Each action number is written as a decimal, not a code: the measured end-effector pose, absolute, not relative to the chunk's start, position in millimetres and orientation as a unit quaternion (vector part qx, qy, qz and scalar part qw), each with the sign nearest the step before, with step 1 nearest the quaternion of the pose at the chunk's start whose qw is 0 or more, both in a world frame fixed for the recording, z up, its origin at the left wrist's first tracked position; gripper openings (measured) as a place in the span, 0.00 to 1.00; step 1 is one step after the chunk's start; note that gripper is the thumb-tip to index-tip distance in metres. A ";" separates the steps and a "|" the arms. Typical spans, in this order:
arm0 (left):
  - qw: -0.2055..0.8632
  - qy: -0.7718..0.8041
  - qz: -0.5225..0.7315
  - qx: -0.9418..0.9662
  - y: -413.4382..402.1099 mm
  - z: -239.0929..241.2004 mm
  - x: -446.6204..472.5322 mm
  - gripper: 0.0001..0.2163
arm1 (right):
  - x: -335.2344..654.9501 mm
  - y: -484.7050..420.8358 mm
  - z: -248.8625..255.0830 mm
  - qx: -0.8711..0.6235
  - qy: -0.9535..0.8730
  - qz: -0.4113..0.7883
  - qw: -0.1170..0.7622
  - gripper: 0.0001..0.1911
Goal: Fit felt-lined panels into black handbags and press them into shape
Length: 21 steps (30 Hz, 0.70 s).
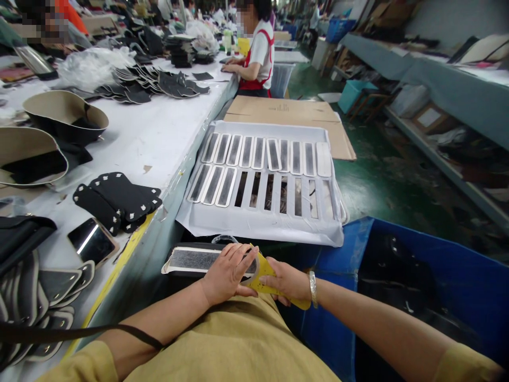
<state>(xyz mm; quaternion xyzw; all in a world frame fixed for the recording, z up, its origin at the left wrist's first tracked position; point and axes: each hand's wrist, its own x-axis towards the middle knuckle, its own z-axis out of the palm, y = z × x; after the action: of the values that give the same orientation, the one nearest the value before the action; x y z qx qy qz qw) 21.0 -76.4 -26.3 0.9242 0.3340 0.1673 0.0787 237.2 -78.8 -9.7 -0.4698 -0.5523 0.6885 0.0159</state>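
Observation:
My left hand [230, 270] is closed over the right end of a long grey strip with a white border [191, 259], its thumb apart below. The strip lies on a black piece [175, 276] just in front of my body. In my right hand [288, 278] is a flat yellow piece [268, 270], slanting down to the right. Its upper end meets my left fingers, and a curved pale edge shows there. My palms hide how the yellow piece and the strip touch.
Ahead, a white-covered rack [258, 228] carries grey strips [246, 152] above open slots. A table [151, 148] on the left bears black pads [119, 196], a phone [93, 241] and curved pieces. A blue bin [437, 265] stands right. A person [258, 53] works farther off.

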 end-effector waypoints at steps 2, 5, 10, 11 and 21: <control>0.082 0.334 0.169 0.924 -75.5 -27.3 20.4 0.46 | 236.5 -78.5 -11.9 -0.480 -0.559 0.676 0.020 0.14; 0.084 0.334 0.176 0.922 -74.1 -28.4 19.8 0.45 | 234.6 -82.4 -15.0 -0.502 -0.564 0.654 0.055 0.13; 0.076 0.339 0.178 0.921 -77.2 -24.7 25.3 0.48 | 227.5 -98.3 -15.3 -0.548 -0.552 0.613 0.137 0.12; 0.078 0.347 0.170 0.919 -78.6 -22.1 26.7 0.49 | 226.9 -101.3 -13.3 -0.560 -0.558 0.591 0.161 0.11; 0.194 0.437 0.054 0.877 -73.0 -4.9 11.8 0.44 | 230.8 -119.7 24.4 -0.539 -0.433 0.493 0.528 0.11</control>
<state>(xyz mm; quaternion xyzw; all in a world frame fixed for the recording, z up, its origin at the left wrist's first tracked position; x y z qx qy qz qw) 11.8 -73.0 -4.9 0.8766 0.4369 0.0545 0.1943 230.8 -119.7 24.4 -0.5390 -0.4335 0.4931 0.5277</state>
